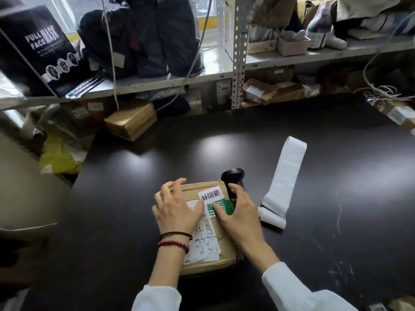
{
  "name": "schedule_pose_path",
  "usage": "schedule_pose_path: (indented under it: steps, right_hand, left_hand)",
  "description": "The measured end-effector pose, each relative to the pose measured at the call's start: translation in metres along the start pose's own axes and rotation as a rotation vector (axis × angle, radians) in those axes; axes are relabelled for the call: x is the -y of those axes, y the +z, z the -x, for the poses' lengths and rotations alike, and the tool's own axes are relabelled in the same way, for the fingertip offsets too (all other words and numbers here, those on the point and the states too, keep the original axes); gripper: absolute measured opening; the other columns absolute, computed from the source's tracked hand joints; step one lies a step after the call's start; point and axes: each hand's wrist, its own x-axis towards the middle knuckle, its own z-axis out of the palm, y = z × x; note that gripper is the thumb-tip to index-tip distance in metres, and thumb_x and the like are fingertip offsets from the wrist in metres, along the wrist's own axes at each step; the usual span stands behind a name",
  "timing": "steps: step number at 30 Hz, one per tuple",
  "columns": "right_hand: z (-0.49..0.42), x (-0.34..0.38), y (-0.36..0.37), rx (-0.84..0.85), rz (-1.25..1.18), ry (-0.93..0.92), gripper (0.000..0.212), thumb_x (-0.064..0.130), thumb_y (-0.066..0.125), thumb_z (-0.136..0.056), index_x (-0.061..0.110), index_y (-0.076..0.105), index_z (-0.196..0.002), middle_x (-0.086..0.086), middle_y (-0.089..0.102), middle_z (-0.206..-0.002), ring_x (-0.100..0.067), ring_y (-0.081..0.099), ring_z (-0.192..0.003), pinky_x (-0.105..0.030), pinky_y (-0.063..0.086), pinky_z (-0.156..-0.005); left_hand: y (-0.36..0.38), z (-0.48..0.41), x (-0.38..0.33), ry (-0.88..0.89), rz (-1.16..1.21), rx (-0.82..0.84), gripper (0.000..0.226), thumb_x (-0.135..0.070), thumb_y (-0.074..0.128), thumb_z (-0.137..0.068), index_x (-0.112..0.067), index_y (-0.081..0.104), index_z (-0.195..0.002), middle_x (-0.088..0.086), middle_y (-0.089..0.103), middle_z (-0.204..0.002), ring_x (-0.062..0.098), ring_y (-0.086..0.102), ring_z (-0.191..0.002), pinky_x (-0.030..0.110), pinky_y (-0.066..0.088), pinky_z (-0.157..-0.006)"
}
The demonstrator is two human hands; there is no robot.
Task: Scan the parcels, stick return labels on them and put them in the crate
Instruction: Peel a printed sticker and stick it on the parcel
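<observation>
A brown cardboard parcel (221, 245) lies on the black table (314, 187) in front of me. A white return label (211, 194) with black characters is stuck on its top near the far edge, above a green patch and a shipping label. My left hand (177, 209) lies flat on the parcel's left side, fingers spread over the far edge. My right hand (238, 212) presses with straight fingers on the green patch just below the return label. A black handheld scanner (232, 178) stands just behind the parcel, beside my right hand.
A strip of white label backing paper (285, 176) lies to the right of the parcel. Metal shelving (238, 52) with boxes and bags runs along the far side. Another brown box (131, 122) sits at the table's far left corner. Yellow bags (59, 156) lie at left.
</observation>
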Motion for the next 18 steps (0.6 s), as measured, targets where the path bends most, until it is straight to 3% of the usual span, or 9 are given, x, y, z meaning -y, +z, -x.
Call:
schedule_pose_path:
  steps: [4, 7, 10, 18]
  right_hand:
    - [0.008, 0.001, -0.003, 0.178, -0.114, 0.222, 0.05, 0.052, 0.062, -0.086, 0.03, 0.05, -0.129, 0.01, 0.064, -0.115, -0.007, 0.056, -0.098, -0.024, 0.045, -0.083]
    - [0.018, 0.002, 0.004, 0.22, -0.062, 0.265, 0.058, 0.063, 0.056, -0.083, 0.04, 0.041, -0.134, 0.009, 0.063, -0.119, -0.018, 0.058, -0.111, -0.038, 0.047, -0.095]
    - [0.029, 0.008, 0.012, 0.188, 0.003, 0.236, 0.062, 0.067, 0.054, -0.081, 0.045, 0.038, -0.137, 0.007, 0.064, -0.125, -0.023, 0.055, -0.12, -0.039, 0.043, -0.102]
    - [0.053, 0.028, -0.016, -0.08, -0.211, 0.125, 0.057, 0.061, 0.062, -0.081, 0.046, 0.044, -0.133, 0.015, 0.066, -0.119, -0.007, 0.061, -0.111, -0.038, 0.049, -0.099]
  left_hand:
    - [-0.005, 0.015, 0.02, -0.145, 0.117, 0.048, 0.071, -0.059, 0.061, -0.077, -0.028, 0.035, -0.135, -0.001, 0.038, -0.135, 0.024, 0.042, -0.12, 0.04, 0.042, -0.092]
    - [-0.006, 0.029, 0.032, -0.281, 0.222, 0.12, 0.072, -0.063, 0.058, -0.079, -0.024, 0.034, -0.135, 0.003, 0.047, -0.131, 0.027, 0.053, -0.113, 0.038, 0.044, -0.088]
    - [-0.008, 0.036, 0.05, -0.366, 0.305, 0.165, 0.064, -0.068, 0.055, -0.077, -0.025, 0.041, -0.123, 0.004, 0.06, -0.116, 0.027, 0.058, -0.1, 0.035, 0.044, -0.081]
    - [-0.045, 0.031, 0.032, -0.108, 0.422, 0.06, 0.061, -0.071, 0.055, -0.075, -0.031, 0.044, -0.119, -0.006, 0.062, -0.108, 0.018, 0.057, -0.092, 0.03, 0.041, -0.076]
